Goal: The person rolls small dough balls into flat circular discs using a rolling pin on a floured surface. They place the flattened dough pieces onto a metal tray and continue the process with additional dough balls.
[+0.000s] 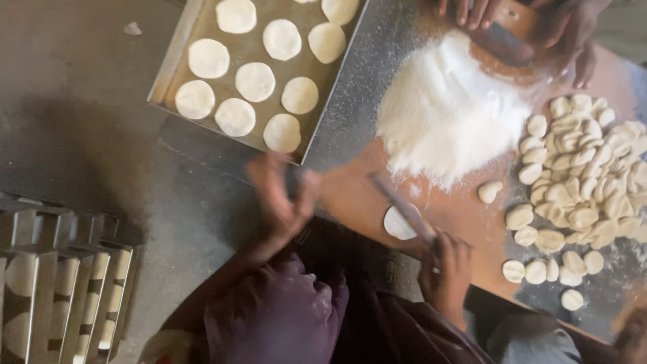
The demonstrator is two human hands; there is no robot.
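Purple-sleeved, the right hand (446, 266) grips a rolling pin (404, 207) over one dough disc (399, 224), left hand (283, 195) open and empty; nearby, a tray (176, 66) holds finished discs, many dough lumps (586, 182) remain unrolled.

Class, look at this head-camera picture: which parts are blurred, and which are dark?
Head view: the left hand and the rolling stick in the right hand smear with motion; the tray of dough rounds stays sharp; the floor at left is dim.

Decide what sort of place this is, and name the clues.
Probably a bakery or dough-making workshop: a metal tray of flat dough rounds, a flour heap on the worktable, and a pile of dough pieces.
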